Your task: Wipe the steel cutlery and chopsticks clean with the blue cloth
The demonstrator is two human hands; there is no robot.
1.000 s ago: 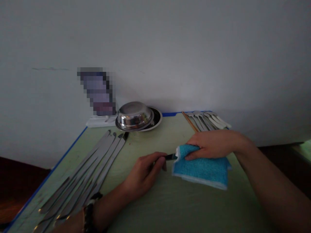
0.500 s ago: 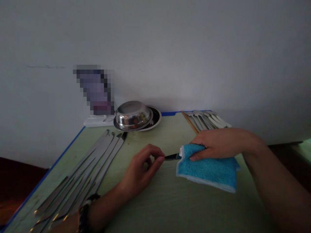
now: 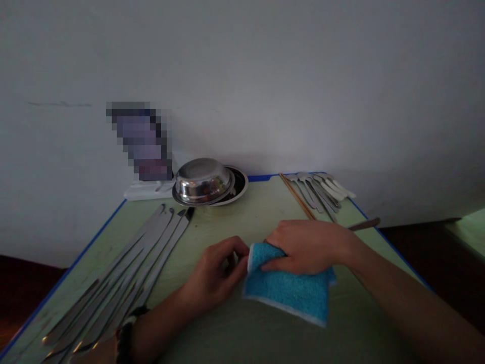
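The right hand (image 3: 306,247) has its fingers clenched on a blue cloth (image 3: 290,296) wrapped about a knife (image 3: 366,224), held above the bench (image 3: 223,333), its handle poking out past the wrist. The left hand (image 3: 215,270) pinches the knife's other end, mostly hidden, at the cloth's edge.

My bare left hand (image 3: 216,269) is curled, with thumb (image 3: 235,278) and pointer finger (image 3: 235,243) bent toward each other like a ring. My bare right hand (image 3: 306,246) grips, back up, thumb pointing left, wrist (image 3: 345,247) bent. My left arm (image 3: 164,323) slants in from bottom left, my right arm (image 3: 394,296) from lower right.
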